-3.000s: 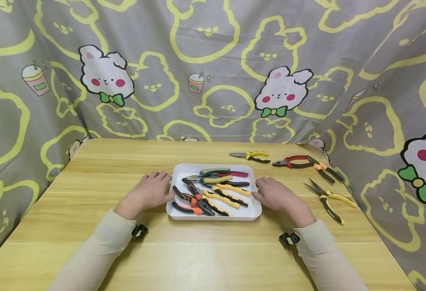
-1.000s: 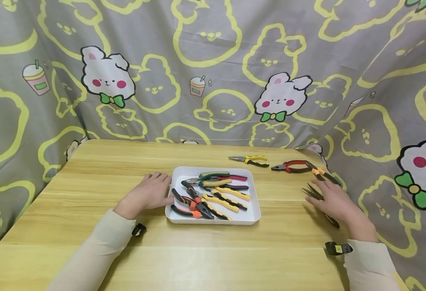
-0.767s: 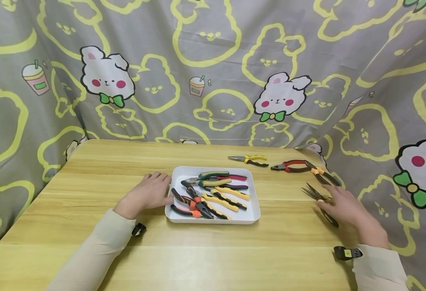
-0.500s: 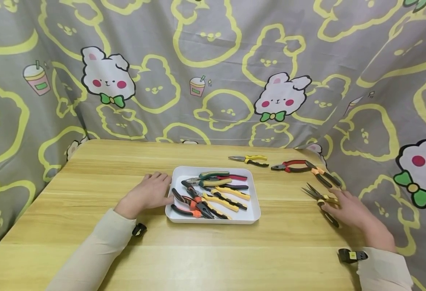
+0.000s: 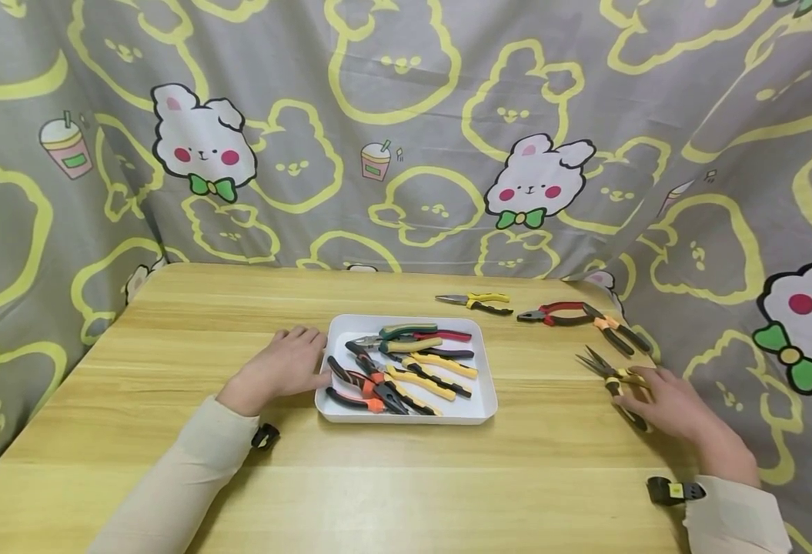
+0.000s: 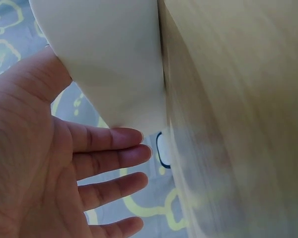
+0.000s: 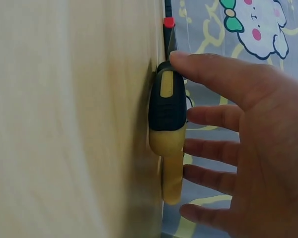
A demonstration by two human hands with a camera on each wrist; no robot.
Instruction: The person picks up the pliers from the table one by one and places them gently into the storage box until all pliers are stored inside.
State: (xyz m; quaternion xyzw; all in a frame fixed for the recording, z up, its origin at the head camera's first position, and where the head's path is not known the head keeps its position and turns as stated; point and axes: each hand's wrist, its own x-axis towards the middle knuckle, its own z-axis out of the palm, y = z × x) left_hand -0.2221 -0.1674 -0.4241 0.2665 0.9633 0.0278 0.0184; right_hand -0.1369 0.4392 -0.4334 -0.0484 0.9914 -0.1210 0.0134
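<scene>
- Grey cloth (image 5: 322, 73) with cartoon rabbits hangs at the back and both sides; I suppose it screens off the place of work.
- Wooden table (image 5: 378, 485) carries all the tools, so they lie on one level before both arms.
- White tray (image 5: 406, 419) stands flat near the table's middle, toward the far edge; its low walls, I believe, stop tools from sliding out.
- Heaped pliers (image 5: 419, 382) cross one another in the tray, their handles turned several ways, which I judge to be loose gathering.
- Left hand (image 5: 277, 365) is at the tray's left wall, fingers straight and a little apart, thumb over the rim, probably for steadying; whether it pinches the wall, I cannot tell.
- Right hand (image 5: 676, 408), near the table's right edge, has spread fingers, with thumb and fingertips at the parted handles of the open pliers (image 5: 610, 375); how firmly they press, I cannot tell.
- Red pliers (image 5: 549, 314) and orange pliers (image 5: 603, 322) meet by the far right corner; yellow pliers (image 5: 473, 300) lie alone near the far edge.
</scene>
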